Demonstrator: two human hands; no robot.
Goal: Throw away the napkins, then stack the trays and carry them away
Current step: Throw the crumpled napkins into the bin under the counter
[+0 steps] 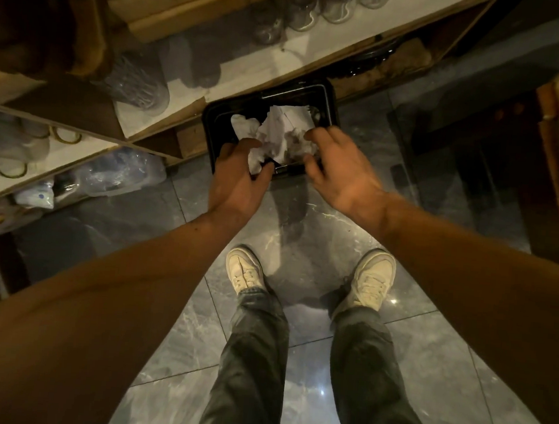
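Both bare arms reach forward and down over a black bin [327, 96] that stands on the grey tile floor [428, 340], tucked against the foot of a wooden shelf unit [181, 80]. Crumpled white napkins [279, 130] fill the bin's mouth. The left hand [237, 181] is over the near left part of the bin, fingers curled down, and its thumb and fingertips touch the near edge of the paper, where a white wad shows between them; it seems to be pinching that wad, though how firmly cannot be told. The right hand [338, 169] hovers over the near right rim with fingers spread and slack, palm down, holding nothing; its fingertips lie just beside the right edge of the napkins, and whether they touch the paper cannot be told, since the hand is blurred. The bulk of the napkins lies beyond and between the two hands, inside the bin's rim. Clear glass jars [137, 83] stand on the shelf to the left of the bin. Below, the person's white shoes [245, 269] and dark trousers stand on the tiles, well back from the bin.
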